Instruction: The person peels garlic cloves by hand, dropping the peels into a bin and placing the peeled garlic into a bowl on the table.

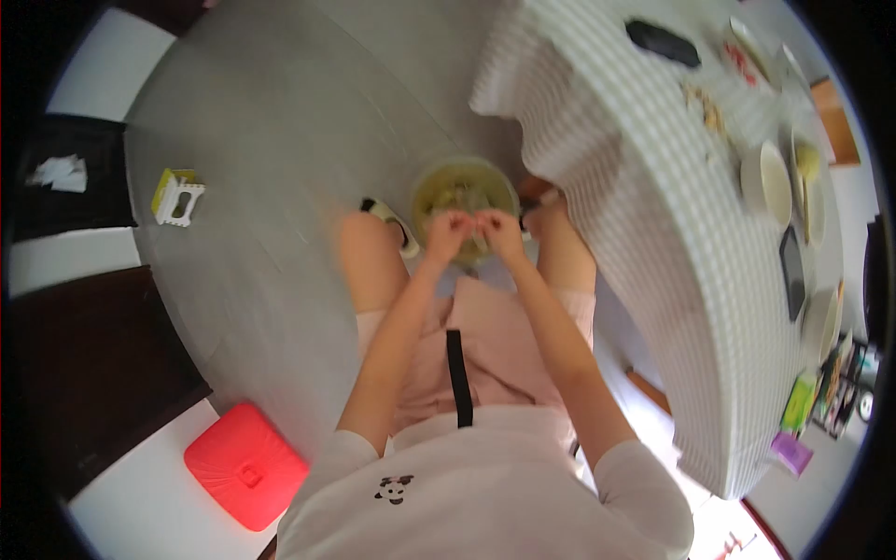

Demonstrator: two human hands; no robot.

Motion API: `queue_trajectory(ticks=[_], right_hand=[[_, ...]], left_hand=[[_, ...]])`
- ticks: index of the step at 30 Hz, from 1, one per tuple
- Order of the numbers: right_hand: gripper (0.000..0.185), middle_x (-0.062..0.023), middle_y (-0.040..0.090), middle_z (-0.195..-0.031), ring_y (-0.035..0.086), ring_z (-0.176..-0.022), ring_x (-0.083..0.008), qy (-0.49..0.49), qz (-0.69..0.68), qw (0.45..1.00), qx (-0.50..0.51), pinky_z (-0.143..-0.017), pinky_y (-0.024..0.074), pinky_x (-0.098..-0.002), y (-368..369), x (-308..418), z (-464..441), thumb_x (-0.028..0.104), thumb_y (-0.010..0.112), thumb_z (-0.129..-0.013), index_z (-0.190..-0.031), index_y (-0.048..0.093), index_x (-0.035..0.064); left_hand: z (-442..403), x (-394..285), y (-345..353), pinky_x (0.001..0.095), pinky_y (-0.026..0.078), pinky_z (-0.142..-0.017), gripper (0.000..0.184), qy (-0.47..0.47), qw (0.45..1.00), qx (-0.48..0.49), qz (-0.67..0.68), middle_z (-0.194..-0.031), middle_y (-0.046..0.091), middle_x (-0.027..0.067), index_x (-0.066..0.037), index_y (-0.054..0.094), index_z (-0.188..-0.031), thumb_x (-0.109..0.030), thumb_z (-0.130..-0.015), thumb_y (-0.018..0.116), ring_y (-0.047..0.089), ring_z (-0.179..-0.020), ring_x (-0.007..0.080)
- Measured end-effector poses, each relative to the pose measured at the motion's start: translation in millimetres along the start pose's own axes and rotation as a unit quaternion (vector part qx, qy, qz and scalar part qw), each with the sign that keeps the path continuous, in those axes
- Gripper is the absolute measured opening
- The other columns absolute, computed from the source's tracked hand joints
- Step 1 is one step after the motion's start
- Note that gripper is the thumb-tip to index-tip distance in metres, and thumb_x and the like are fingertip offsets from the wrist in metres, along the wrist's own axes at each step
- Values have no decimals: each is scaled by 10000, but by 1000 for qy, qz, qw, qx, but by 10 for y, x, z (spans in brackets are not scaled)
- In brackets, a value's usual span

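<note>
My left hand (448,231) and my right hand (499,231) are close together over the near side of a round bin (511,191) on the floor between my legs. The fingers of both hands are pinched together at the fingertips. Whatever they hold is too small and blurred to make out. Inside the bin lie pale, yellowish contents, seen unclearly.
On the right a table with a checked cloth (653,233) holds bowls (767,185), a black case (663,43), a dark phone-like object (791,273) and small scraps (707,110). A red stool (247,465) and a small yellow-white step stool (177,198) stand at the left.
</note>
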State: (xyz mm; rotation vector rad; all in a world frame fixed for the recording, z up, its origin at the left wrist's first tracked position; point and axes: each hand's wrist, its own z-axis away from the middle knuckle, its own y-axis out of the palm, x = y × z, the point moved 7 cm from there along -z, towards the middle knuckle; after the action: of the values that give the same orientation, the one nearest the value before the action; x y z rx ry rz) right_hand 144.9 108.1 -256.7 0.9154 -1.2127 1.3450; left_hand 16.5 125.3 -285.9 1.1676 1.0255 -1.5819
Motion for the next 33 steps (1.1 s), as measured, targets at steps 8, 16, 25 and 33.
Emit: queue_trajectory(ticks=[8, 16, 25, 33], right_hand=[[67, 3, 524, -601, 444, -540, -55, 89, -89, 989, 75, -501, 365, -198, 102, -74, 21, 56, 532, -780, -765, 579, 10], [65, -10, 545, -615, 475, -531, -71, 101, -42, 989, 101, -501, 390, -202, 78, -168, 48, 32, 548, -765, -796, 581, -14], [78, -19, 553, -638, 487, -538, -73, 108, -49, 989, 91, -503, 409, -204, 53, -125, 78, 7, 517, -774, -803, 582, -26], [121, -14, 533, -658, 495, -560, -75, 137, -102, 980, 104, -509, 423, -193, 67, -139, 63, 110, 545, -803, -833, 574, -4]], left_hand=[[93, -83, -25, 207, 385, -504, 105, -48, 997, -5, 58, -638, 540, 15, -17, 575, -747, -114, -780, 549, 480, -565, 77], [195, -225, 29, 207, 366, -493, 94, -100, 992, 40, 62, -620, 520, 13, -17, 537, -718, -96, -769, 547, 460, -552, 72], [212, -354, 39, 230, 386, -504, 87, -23, 1000, 12, -7, -611, 521, 32, -4, 527, -724, -82, -757, 546, 468, -543, 94], [165, -291, -37, 242, 420, -599, 140, 24, 998, -55, 32, -697, 588, 72, 8, 576, -801, -125, -758, 566, 539, -643, 122]])
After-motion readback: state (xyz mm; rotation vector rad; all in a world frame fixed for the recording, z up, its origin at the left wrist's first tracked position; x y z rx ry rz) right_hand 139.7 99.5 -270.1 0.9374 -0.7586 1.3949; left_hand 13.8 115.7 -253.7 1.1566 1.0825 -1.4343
